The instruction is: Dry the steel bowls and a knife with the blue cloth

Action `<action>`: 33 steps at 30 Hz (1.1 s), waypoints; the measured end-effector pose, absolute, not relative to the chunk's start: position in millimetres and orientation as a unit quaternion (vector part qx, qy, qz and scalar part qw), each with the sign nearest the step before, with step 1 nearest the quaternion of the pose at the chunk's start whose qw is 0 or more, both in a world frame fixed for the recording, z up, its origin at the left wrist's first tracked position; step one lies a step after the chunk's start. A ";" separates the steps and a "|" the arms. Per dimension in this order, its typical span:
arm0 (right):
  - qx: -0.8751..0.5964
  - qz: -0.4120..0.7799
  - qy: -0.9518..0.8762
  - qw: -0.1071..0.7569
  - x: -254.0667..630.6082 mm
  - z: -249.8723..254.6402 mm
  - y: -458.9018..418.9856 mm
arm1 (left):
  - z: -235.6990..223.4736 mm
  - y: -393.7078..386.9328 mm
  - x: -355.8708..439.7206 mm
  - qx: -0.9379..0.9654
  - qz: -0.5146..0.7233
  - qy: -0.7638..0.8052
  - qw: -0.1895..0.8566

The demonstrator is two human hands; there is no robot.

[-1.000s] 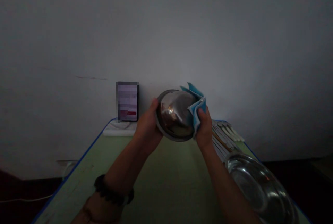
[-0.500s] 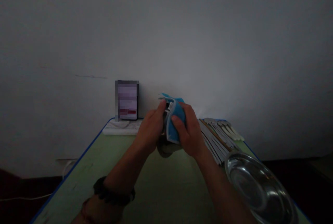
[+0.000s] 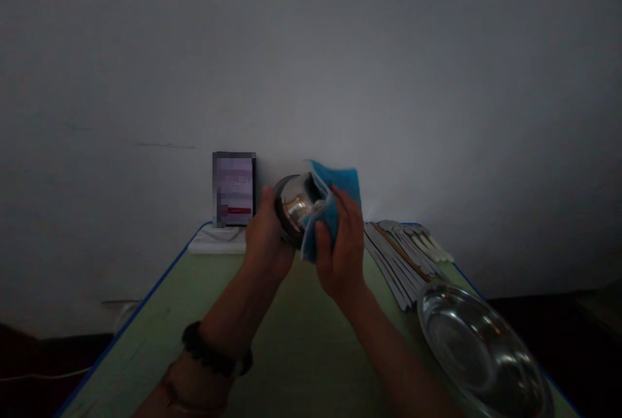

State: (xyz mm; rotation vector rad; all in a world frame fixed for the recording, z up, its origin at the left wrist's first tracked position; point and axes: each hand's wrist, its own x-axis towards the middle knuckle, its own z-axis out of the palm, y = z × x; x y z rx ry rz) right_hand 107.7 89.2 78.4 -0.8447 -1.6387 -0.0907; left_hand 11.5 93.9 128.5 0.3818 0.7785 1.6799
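My left hand (image 3: pixel 268 236) grips a shiny, rounded metal vessel (image 3: pixel 293 204) from its left side, thumb up along the edge. The vessel is tilted, with a dark rim facing left; its exact kind is hard to tell. Between the fingers and thumb of my right hand (image 3: pixel 341 246) is a blue cloth (image 3: pixel 346 183) with pale edging. The cloth is folded and pressed against the vessel's right side, where it hides part of the metal. Both hands are raised above the green table (image 3: pixel 291 340).
A metal basin (image 3: pixel 457 340) stands at the table's right edge. Behind it lie several long grey strips (image 3: pixel 393 269) and some pale-handled utensils (image 3: pixel 430 243). At the back left, a tablet (image 3: pixel 236 188) leans near the wall above a white keyboard (image 3: pixel 216 242).
The vessel has been turned and lifted, so its shiny rounded side now faces me. My left hand has shifted left and the cloth has spread out at the upper right.
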 end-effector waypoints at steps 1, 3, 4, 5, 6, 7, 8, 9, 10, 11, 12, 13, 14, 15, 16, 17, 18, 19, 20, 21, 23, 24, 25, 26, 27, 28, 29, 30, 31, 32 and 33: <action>-0.367 -0.015 -0.686 0.627 108.4 76.5 91.4 | 129.6 94.0 12.2 0.163 0.726 0.321 0.586; -0.378 0.051 -0.641 0.666 110.5 74.3 95.9 | 131.2 94.0 12.2 0.177 0.729 0.294 0.591; -0.383 0.087 -0.621 0.678 112.2 74.2 98.0 | 131.7 94.0 11.6 0.186 0.730 0.282 0.594; -0.387 0.120 -0.606 0.684 114.5 74.9 100.1 | 132.1 93.9 10.8 0.194 0.730 0.275 0.595; -0.389 0.148 -0.596 0.687 117.4 76.6 101.9 | 132.1 93.8 9.8 0.201 0.728 0.272 0.597; -0.387 0.170 -0.592 0.686 120.8 79.1 103.3 | 131.9 93.7 8.6 0.206 0.723 0.275 0.600; -0.384 0.185 -0.592 0.684 124.6 82.4 104.3 | 131.3 93.7 7.3 0.209 0.714 0.283 0.605; -0.381 0.197 -0.595 0.680 128.7 86.3 104.6 | 130.4 93.7 5.7 0.213 0.702 0.297 0.612; -0.379 0.207 -0.601 0.672 132.9 90.5 104.2 | 129.3 93.7 3.9 0.217 0.688 0.316 0.616; -0.379 0.216 -0.611 0.661 136.9 94.9 103.0 | 128.1 93.6 1.8 0.222 0.671 0.341 0.620; -0.377 0.223 -0.624 0.646 140.5 99.3 101.2 | 126.9 93.3 -0.3 0.230 0.651 0.364 0.625; -0.373 0.227 -0.642 0.630 143.6 103.5 98.8 | 126.1 92.8 -2.4 0.238 0.631 0.386 0.629; -0.366 0.228 -0.663 0.612 146.1 107.1 96.4 | 125.6 92.2 -4.2 0.249 0.611 0.402 0.635; -0.356 0.226 -0.683 0.597 148.0 110.0 94.1 | 125.3 91.6 -5.6 0.261 0.594 0.411 0.641; -0.346 0.224 -0.699 0.585 149.2 112.0 92.4 | 125.3 91.0 -6.4 0.271 0.582 0.414 0.645; -0.339 0.224 -0.707 0.579 149.7 112.9 91.6 | 125.3 90.6 -6.5 0.278 0.578 0.416 0.645; -0.339 0.226 -0.705 0.581 149.5 112.6 91.9 | 125.0 90.6 -5.9 0.281 0.583 0.419 0.636; -0.347 0.231 -0.690 0.591 148.4 111.1 93.1 | 124.4 91.1 -4.6 0.278 0.597 0.426 0.620; -0.361 0.238 -0.667 0.607 146.6 108.4 95.2 | 123.3 92.0 -2.9 0.269 0.617 0.431 0.601; -0.377 0.247 -0.638 0.624 144.0 104.7 97.7 | 121.9 93.3 -0.8 0.255 0.643 0.434 0.577; -0.406 0.262 -0.581 0.654 136.6 95.3 103.1 | 118.9 96.3 3.9 0.218 0.699 0.433 0.526; -0.414 0.265 -0.563 0.665 132.2 90.2 105.1 | 117.8 97.5 6.2 0.200 0.721 0.429 0.506; -0.420 0.261 -0.551 0.672 127.5 85.3 106.5 | 117.1 98.2 8.5 0.186 0.736 0.423 0.495; -0.424 0.249 -0.547 0.678 122.7 80.9 107.0 | 117.0 98.5 10.7 0.178 0.745 0.418 0.489; -0.427 0.228 -0.550 0.681 118.2 77.3 106.6 | 117.4 98.1 12.8 0.176 0.749 0.413 0.488; -0.427 0.201 -0.558 0.682 114.2 74.7 105.5 | 118.0 97.1 15.1 0.181 0.748 0.405 0.494; -0.426 0.169 -0.572 0.681 110.7 73.0 103.7 | 118.6 95.6 17.6 0.194 0.745 0.396 0.501; -0.422 0.135 -0.589 0.676 107.9 72.4 101.4 | 119.0 93.5 20.2 0.218 0.740 0.387 0.505; -0.418 0.106 -0.605 0.669 105.8 72.6 98.9 | 119.2 91.0 22.9 0.253 0.732 0.382 0.504; -0.415 0.085 -0.618 0.662 104.6 73.5 96.4 | 119.1 88.1 25.7 0.300 0.719 0.380 0.499; -0.414 0.074 -0.625 0.658 104.1 74.9 94.3 | 118.8 85.0 28.3 0.354 0.703 0.382 0.484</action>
